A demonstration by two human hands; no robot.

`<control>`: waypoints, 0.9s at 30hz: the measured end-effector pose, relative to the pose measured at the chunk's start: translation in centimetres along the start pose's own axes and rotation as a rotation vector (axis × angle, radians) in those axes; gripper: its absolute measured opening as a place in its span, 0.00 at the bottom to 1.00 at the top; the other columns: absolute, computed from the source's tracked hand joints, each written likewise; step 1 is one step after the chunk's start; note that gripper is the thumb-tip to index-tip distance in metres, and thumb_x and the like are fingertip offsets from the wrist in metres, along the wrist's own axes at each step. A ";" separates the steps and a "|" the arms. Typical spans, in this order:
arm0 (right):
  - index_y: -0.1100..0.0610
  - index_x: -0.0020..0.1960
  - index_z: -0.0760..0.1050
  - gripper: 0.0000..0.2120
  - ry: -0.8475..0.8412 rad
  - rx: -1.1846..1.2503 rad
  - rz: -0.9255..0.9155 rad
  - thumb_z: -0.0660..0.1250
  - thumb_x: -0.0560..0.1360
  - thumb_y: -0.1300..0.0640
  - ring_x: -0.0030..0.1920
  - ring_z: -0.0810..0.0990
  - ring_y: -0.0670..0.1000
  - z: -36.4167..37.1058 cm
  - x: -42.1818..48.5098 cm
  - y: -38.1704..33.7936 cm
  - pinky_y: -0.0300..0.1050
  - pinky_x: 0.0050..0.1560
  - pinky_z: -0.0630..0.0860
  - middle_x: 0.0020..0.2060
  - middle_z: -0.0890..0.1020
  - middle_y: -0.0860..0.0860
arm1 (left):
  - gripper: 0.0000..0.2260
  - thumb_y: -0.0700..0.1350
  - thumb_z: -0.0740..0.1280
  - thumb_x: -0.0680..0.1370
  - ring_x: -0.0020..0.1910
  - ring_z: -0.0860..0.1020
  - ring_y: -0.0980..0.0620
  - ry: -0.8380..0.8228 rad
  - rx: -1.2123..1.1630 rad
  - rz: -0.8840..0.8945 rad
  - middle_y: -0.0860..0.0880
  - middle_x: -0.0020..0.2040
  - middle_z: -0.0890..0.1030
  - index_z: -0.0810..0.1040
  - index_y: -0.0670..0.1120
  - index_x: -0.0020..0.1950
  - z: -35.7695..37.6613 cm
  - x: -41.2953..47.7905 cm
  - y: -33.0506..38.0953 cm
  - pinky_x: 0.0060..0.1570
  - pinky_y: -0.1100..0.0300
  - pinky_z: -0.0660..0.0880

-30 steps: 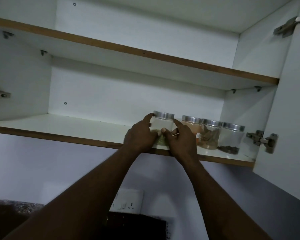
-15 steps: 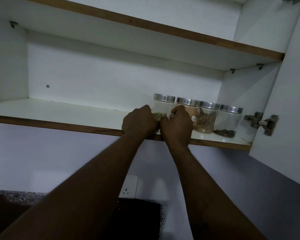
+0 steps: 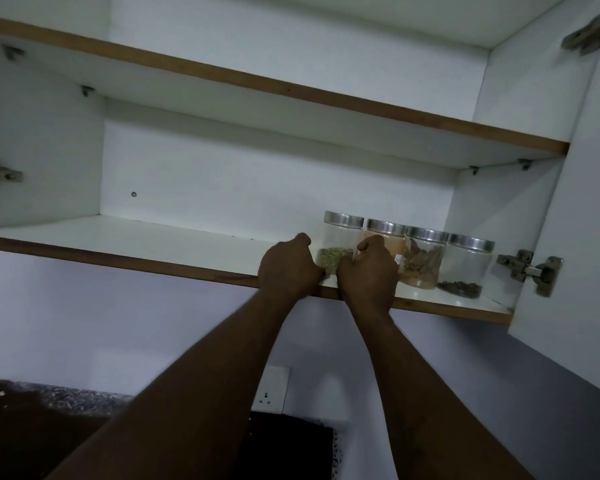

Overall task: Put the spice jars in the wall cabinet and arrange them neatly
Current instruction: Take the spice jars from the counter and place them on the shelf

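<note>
White wall cabinet (image 3: pixel 291 168), lower brown-edged shelf (image 3: pixel 153 244): four clear silver-lidded spice jars (image 3: pixel 426 261) stand in a close row at 3 o'clock. Left hand (image 3: pixel 290 268) and right hand (image 3: pixel 368 271) grip the leftmost green-filled jar (image 3: pixel 338 237) at its base. Placement looks done; only final alignment is left. White wall socket (image 3: pixel 272 389) at 6 o'clock.

Both arms reach up, left hand (image 3: pixel 289 269) and right hand (image 3: pixel 368 272) close together, fingers apparently curled inward.

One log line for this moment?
left hand, right hand: hold green-spice jar | place: lower shelf, leftmost of four | step: aligning
</note>
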State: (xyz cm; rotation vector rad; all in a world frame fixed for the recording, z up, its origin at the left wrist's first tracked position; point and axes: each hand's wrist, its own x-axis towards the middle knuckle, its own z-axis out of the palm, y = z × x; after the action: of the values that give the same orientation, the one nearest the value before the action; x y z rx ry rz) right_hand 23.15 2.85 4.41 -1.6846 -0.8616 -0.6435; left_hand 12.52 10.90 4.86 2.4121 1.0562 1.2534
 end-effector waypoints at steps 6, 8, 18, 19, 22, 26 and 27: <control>0.56 0.48 0.76 0.04 -0.070 0.069 -0.064 0.68 0.74 0.61 0.41 0.80 0.51 -1.0 -0.1 0.1 0.40 0.36 0.71 0.39 0.81 0.50 | 0.21 0.58 0.75 0.71 0.58 0.79 0.48 -0.028 0.033 -0.013 0.51 0.56 0.82 0.80 0.49 0.59 -3.6 -1.5 -1.6 0.53 0.58 0.72; 0.56 0.47 0.77 0.03 -0.098 0.116 -0.049 0.69 0.74 0.61 0.42 0.81 0.51 -1.6 -0.3 -0.3 0.42 0.40 0.75 0.38 0.81 0.49 | 0.20 0.55 0.77 0.71 0.58 0.79 0.49 -0.089 -0.030 -0.027 0.51 0.56 0.82 0.81 0.50 0.59 -5.7 -2.3 -2.2 0.55 0.57 0.75; 0.45 0.42 0.76 0.04 -0.343 0.427 -0.267 0.70 0.72 0.54 0.35 0.80 0.41 0.4 -14.0 -9.3 0.38 0.35 0.74 0.36 0.81 0.39 | 0.08 0.48 0.70 0.76 0.45 0.81 0.66 0.088 -0.304 0.051 0.63 0.46 0.84 0.83 0.57 0.53 -12.1 -14.0 -9.4 0.44 0.68 0.76; 0.46 0.43 0.76 0.05 -0.400 0.445 -0.271 0.69 0.72 0.55 0.35 0.80 0.42 1.0 -16.3 -10.0 0.39 0.35 0.76 0.36 0.81 0.39 | 0.09 0.47 0.69 0.76 0.45 0.81 0.66 0.092 -0.283 0.024 0.64 0.46 0.84 0.83 0.57 0.53 -12.6 -15.9 -11.0 0.45 0.68 0.77; 0.46 0.44 0.76 0.06 -0.633 0.453 -0.278 0.68 0.71 0.57 0.36 0.81 0.42 3.4 -23.1 -11.2 0.45 0.39 0.79 0.36 0.81 0.39 | 0.11 0.45 0.67 0.74 0.45 0.82 0.64 0.071 -0.230 -0.107 0.63 0.46 0.84 0.82 0.57 0.52 -14.0 -21.8 -16.4 0.48 0.60 0.78; 0.45 0.46 0.76 0.07 -0.857 0.420 -0.295 0.67 0.71 0.56 0.40 0.81 0.43 5.8 -30.4 -11.3 0.47 0.42 0.80 0.39 0.82 0.40 | 0.11 0.48 0.67 0.72 0.44 0.82 0.63 -0.016 -0.114 -0.250 0.61 0.46 0.85 0.83 0.56 0.52 -15.0 -28.1 -22.2 0.49 0.57 0.80; 0.46 0.47 0.76 0.07 -0.929 0.407 -0.321 0.67 0.71 0.56 0.40 0.82 0.45 6.3 -32.7 -11.4 0.47 0.42 0.80 0.40 0.83 0.41 | 0.12 0.49 0.66 0.71 0.44 0.82 0.63 -0.046 -0.086 -0.296 0.59 0.46 0.85 0.83 0.56 0.52 -15.3 -29.9 -23.7 0.48 0.58 0.80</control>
State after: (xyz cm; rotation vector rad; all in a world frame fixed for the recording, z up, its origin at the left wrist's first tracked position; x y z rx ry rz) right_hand -5.43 3.46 -16.17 -1.4418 -1.8028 0.1731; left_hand -22.47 5.44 -16.03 2.1153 1.2631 1.1130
